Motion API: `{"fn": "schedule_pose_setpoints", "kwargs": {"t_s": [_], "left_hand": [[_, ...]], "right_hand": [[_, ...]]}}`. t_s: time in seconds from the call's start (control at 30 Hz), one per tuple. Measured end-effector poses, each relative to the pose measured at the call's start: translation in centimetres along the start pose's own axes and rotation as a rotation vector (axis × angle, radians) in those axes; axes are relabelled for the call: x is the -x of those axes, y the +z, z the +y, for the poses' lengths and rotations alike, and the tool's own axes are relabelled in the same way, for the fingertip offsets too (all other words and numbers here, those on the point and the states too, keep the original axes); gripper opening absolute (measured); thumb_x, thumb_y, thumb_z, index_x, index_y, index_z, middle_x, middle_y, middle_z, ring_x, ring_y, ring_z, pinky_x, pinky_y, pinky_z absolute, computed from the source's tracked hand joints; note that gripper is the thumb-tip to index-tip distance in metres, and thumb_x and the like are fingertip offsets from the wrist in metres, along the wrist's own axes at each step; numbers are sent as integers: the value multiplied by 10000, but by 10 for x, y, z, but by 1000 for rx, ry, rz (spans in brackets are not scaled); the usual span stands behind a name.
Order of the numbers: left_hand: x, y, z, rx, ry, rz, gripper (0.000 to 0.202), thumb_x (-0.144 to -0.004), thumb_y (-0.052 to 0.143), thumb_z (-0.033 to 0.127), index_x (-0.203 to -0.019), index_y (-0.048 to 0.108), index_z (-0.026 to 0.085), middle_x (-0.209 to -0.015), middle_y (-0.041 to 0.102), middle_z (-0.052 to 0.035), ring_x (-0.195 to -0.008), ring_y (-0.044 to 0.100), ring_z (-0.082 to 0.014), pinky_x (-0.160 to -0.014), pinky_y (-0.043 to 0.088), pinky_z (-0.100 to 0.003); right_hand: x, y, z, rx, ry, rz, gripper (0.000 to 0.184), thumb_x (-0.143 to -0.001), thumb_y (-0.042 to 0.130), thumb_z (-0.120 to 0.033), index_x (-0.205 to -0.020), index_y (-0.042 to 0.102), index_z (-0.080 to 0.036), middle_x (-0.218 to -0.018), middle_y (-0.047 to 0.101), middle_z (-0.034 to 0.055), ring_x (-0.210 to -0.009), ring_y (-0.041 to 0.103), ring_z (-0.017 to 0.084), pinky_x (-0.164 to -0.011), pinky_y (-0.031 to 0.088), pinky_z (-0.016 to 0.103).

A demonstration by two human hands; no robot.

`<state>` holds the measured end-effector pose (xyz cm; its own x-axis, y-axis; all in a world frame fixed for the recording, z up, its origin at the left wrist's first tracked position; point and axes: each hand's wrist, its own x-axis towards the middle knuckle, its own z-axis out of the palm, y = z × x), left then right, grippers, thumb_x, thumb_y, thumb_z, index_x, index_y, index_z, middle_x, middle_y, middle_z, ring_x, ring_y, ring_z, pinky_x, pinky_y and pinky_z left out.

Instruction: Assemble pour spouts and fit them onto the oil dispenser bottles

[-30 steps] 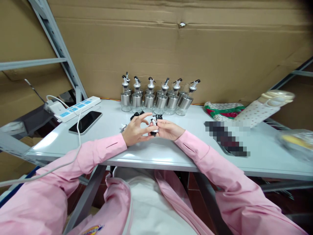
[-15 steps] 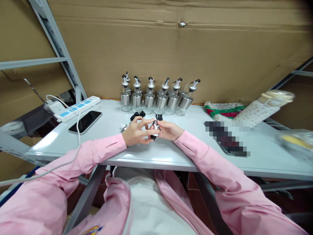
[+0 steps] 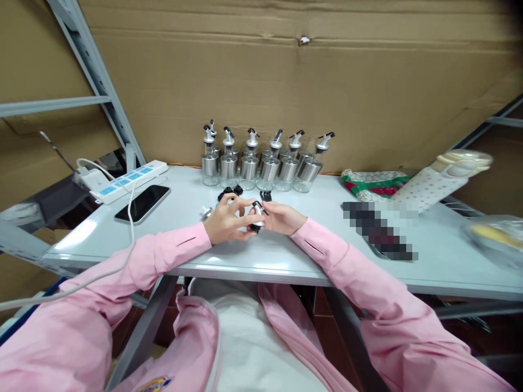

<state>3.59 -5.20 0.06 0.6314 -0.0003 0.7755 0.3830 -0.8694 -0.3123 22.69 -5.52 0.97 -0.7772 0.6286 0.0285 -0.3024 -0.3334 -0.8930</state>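
Both my hands meet at the middle of the white table (image 3: 265, 256). My left hand (image 3: 227, 220) and my right hand (image 3: 281, 217) pinch a small silver and black pourer cap (image 3: 257, 215) between their fingertips. A row of several steel and glass oil bottles (image 3: 261, 166) with pourer tops stands behind them against the cardboard wall. A few loose black caps (image 3: 229, 191) lie just beyond my fingers, and a small silver part (image 3: 206, 211) lies left of my left hand.
A black phone (image 3: 143, 202) and a white power strip (image 3: 126, 181) with a cable lie at the left. At the right are a folded patterned cloth (image 3: 373, 183), a dotted padded thing (image 3: 445, 177), a blurred patch and a plastic bag (image 3: 496, 237).
My fingers have shifted slightly round the cap, turning it between both hands. Nothing else on the table has moved.
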Motion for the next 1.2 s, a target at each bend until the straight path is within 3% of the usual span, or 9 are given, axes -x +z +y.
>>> {"fn": "schedule_pose_setpoints", "kwargs": {"t_s": [0.17, 0.4, 0.6, 0.8, 0.97, 1.2], "left_hand": [[1, -1, -1, 12, -29, 23, 259, -814, 491, 398, -1000, 587, 246, -1097, 509, -86, -741, 495, -123, -836, 380, -381], [0, 0, -2, 35, 15, 50, 269, -831, 464, 424, -1000, 566, 241, -1081, 508, -84, -689, 492, -101, -832, 385, -379], [-1, -3, 1, 46, -32, 3, 270, -797, 533, 418, -1005, 562, 247, -1074, 519, -81, -731, 531, -113, -818, 394, -366], [-2, -5, 2, 85, -47, -107, 271, -819, 494, 431, -1017, 557, 256, -1285, 445, -124, -860, 568, -148, -853, 385, -374], [-1, -4, 0, 80, -15, -96, 255, -842, 460, 384, -1028, 562, 245, -1228, 516, -123, -754, 574, -113, -873, 371, -384], [1, -3, 1, 46, 33, -78, 250, -825, 502, 364, -1047, 565, 266, -1149, 554, -90, -636, 531, -77, -873, 379, -375]], "right_hand": [[1, -3, 0, 2, -28, -22, 334, -692, 697, -347, -917, 641, -106, -844, 668, 56, -795, 631, 139, -757, 489, 292], [2, -2, 1, 61, -39, -37, 325, -660, 722, -354, -860, 647, -109, -775, 670, 42, -739, 639, 119, -725, 497, 260], [1, 0, 0, 87, -38, -9, 311, -662, 718, -359, -840, 637, -116, -775, 668, 51, -755, 643, 136, -701, 502, 266], [2, 0, -2, 60, -19, -52, 295, -665, 722, -340, -828, 641, -108, -735, 662, 43, -723, 640, 129, -686, 499, 251], [1, -2, 1, -20, -31, 17, 298, -669, 711, -370, -813, 643, -118, -727, 653, 20, -694, 626, 113, -683, 496, 251], [2, -7, 2, 76, -1, 34, 307, -719, 660, -395, -780, 639, -95, -704, 642, 38, -696, 615, 120, -692, 472, 258]]}}
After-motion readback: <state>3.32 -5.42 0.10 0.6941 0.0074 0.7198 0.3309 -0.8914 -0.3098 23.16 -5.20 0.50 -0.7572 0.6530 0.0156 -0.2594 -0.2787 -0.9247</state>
